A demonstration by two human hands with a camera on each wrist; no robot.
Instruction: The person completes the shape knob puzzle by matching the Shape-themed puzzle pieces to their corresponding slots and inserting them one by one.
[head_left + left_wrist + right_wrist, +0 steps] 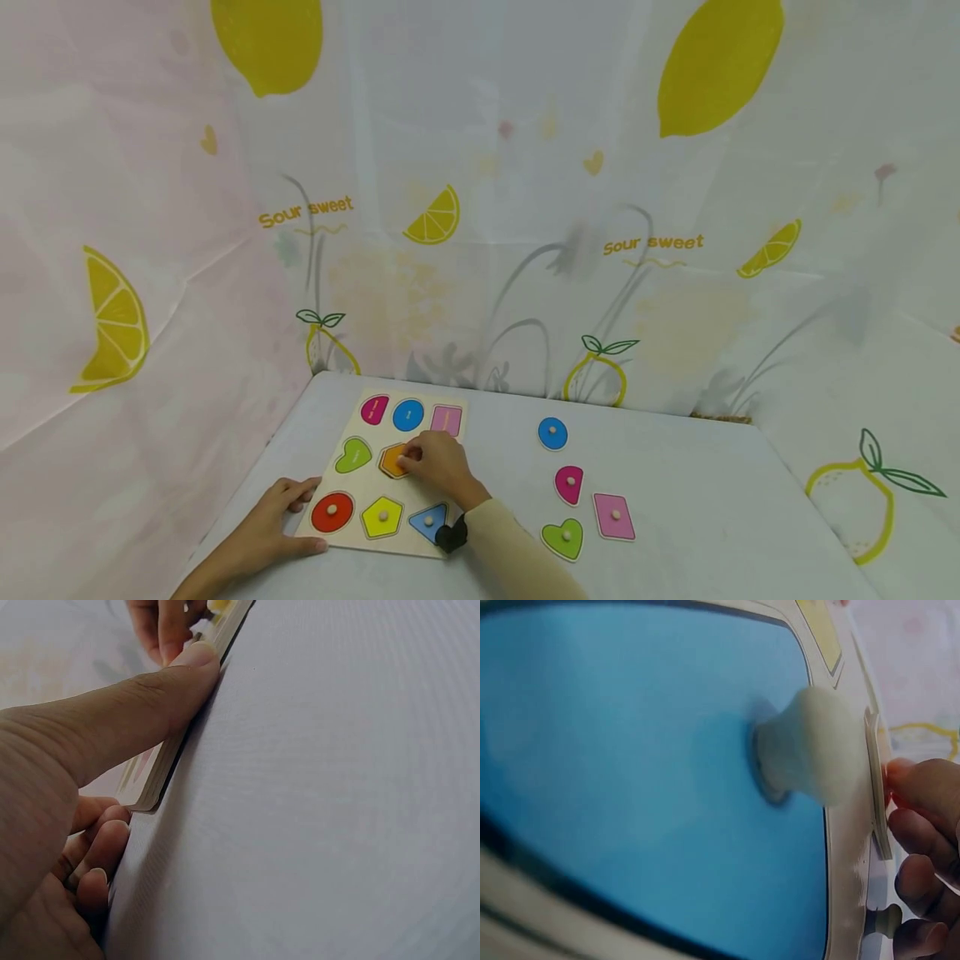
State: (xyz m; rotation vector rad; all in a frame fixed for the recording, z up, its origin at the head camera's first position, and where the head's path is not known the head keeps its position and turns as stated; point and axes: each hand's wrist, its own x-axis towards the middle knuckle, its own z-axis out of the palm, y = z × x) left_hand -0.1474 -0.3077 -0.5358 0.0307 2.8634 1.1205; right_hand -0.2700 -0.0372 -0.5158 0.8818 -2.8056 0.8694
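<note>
A wooden shape puzzle board (351, 479) lies on the white table. My right hand (438, 462) pinches an orange hexagon piece (392, 458) over the hexagon spot in the board's middle row. In the right wrist view that hexagon piece (879, 787) shows edge-on at the fingertips. My left hand (273, 521) holds the board's near left corner, thumb along the front edge and bent fingers at the left side. Seated in the near row are a red circle (322, 518), a yellow pentagon (375, 523) and a blue triangle (423, 517), each with a knob.
Right of the board lie loose knobbed pieces: a blue circle (550, 437), a magenta half circle (566, 490), a pink square (611, 504) and a green heart (555, 542). Matching coloured recesses show in the board's upper part. A lemon-print cloth (495, 275) hangs behind the table.
</note>
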